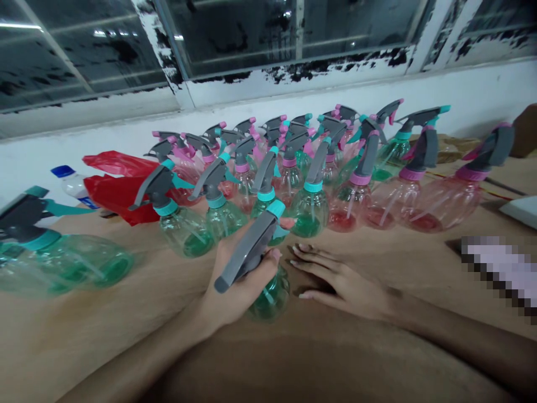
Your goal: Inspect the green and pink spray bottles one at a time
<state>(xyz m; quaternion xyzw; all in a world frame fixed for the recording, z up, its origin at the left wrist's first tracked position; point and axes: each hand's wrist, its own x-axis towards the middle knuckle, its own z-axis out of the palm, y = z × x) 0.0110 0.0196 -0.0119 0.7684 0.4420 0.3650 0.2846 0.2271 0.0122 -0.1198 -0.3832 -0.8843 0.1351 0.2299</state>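
Observation:
My left hand [239, 280] is wrapped round the neck of a green spray bottle [271, 296] with a grey and teal trigger head. The bottle stands on the wooden table [335, 347] at its front middle. Beside it, my right hand [339, 280] lies palm down on the tabletop, fingers stretched towards the bottle but apart from it. Just beyond my hands stand more green spray bottles [310, 210] with teal collars. Pink spray bottles [350, 207] with pink collars are to their right.
Several rows of spray bottles reach back to the white wall [482, 89]. At left are further green spray bottles [88, 257], a red plastic bag [121, 190] and a blue-capped bottle [69, 182]. A blurred-out pale object [503, 266] lies at right.

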